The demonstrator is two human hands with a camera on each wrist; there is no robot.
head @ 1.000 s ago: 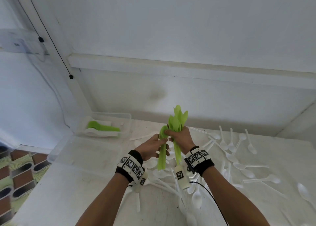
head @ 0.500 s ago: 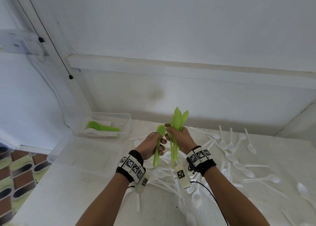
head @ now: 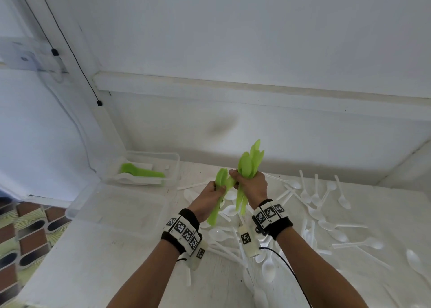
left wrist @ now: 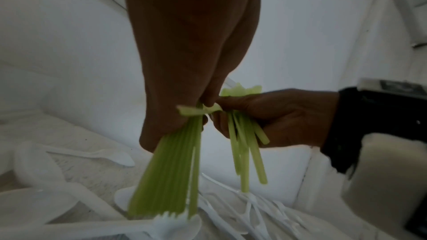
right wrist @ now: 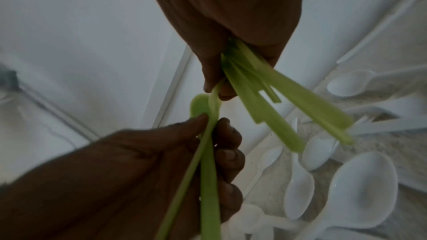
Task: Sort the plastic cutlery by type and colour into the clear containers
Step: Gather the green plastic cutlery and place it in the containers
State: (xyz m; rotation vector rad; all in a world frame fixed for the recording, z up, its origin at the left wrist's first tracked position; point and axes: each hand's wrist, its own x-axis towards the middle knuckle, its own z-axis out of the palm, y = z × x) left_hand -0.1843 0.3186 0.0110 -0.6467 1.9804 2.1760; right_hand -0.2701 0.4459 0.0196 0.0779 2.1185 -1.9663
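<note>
Both hands are raised above the table, close together. My right hand [head: 250,184] grips a bunch of green plastic cutlery [head: 250,163], heads pointing up, handles [right wrist: 277,98] hanging below the fist. My left hand [head: 211,194] holds a few green spoons [head: 221,179] by their handles [left wrist: 171,171], touching the right hand's fingers. A clear container [head: 172,165] at the back left holds green spoons [head: 140,171] and some white pieces. A second clear container [head: 77,209] sits nearer, left of my left wrist. Many white spoons [head: 314,195] lie scattered on the table.
White table [head: 116,261] runs to a white wall at the back. Its left edge drops to a patterned floor [head: 23,237]. A black cable [head: 289,268] trails from my right wrist across the white cutlery. White spoons [right wrist: 362,189] lie directly beneath both hands.
The left hand's green spoons have drawn apart from the right hand's bunch and tilted leftward. Both hands stay at nearly the same height and place.
</note>
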